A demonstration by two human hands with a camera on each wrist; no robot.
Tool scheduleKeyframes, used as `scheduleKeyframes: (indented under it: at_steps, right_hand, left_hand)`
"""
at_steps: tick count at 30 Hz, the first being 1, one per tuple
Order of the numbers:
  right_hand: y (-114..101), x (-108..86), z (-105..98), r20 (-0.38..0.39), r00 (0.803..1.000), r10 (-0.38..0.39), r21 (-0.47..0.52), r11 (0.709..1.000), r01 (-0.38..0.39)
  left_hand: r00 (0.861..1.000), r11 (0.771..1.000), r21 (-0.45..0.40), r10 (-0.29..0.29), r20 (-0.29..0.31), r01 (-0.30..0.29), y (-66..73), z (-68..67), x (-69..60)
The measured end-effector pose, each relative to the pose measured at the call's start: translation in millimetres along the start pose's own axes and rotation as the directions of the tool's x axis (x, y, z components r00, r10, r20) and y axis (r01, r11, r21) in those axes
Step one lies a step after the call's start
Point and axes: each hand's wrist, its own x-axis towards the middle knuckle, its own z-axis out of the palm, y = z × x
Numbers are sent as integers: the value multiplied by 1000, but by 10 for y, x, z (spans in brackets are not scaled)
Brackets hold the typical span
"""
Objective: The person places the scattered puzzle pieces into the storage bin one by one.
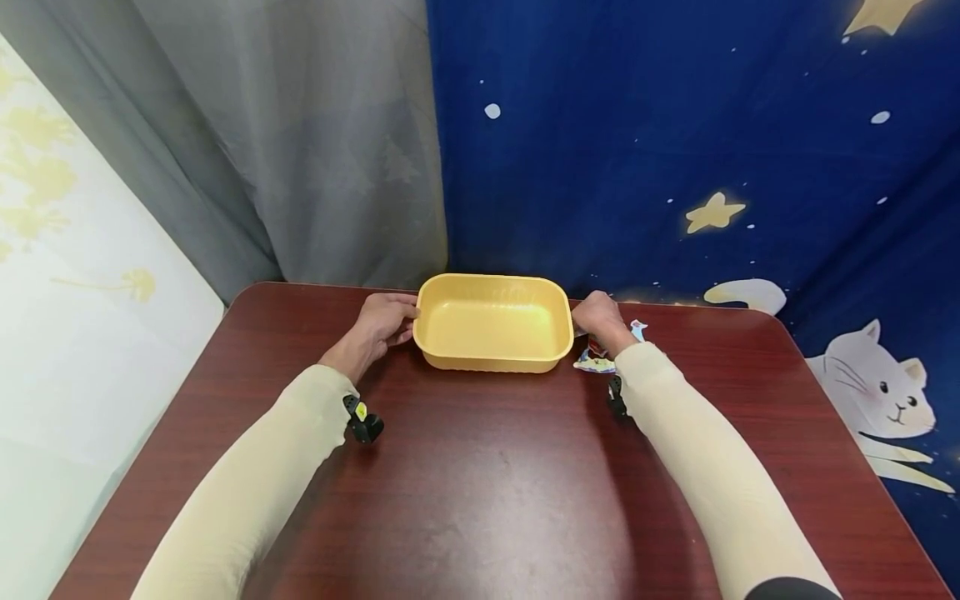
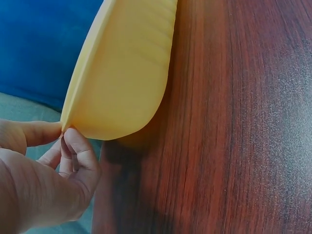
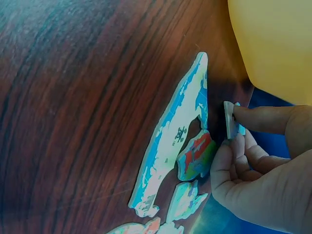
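- Far left, a pale hanging [image 1: 67, 208] printed with yellow flowers, then a plain grey curtain [image 1: 337, 150].
- The left hand [image 1: 382, 318], thumb and fingers brought together, pinches the near-left end of the yellow tub's rim; a black wrist camera [image 1: 365, 423] with a yellow sticker, too small to read, sits below that cuff.
- The yellow tub [image 1: 491, 329] stands upright near the back edge of the dark red-brown table [image 1: 487, 483], between the hands.
- The right hand [image 1: 597, 317], just beside the tub's right end, pinches a thin flat piece [image 3: 229, 121] edge-on between thumb and curled fingers.
- By that hand, printed flat pieces lie on the table: a long white-and-blue one [image 3: 163, 146] bearing small dark marks, too blurred to read, and a red-and-green one [image 3: 196, 155] beside it.
- Far right, a blue curtain [image 1: 600, 150] shows stars and a white cat.
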Motion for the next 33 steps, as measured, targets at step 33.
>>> scheduleKeyframes:
  at_steps: [33]
  right_hand:
    - [102,-24,-413,182,980,85,599,780,-179]
  left_hand:
    - [1000,999,-32,-7,10,7,-22,-17,-1]
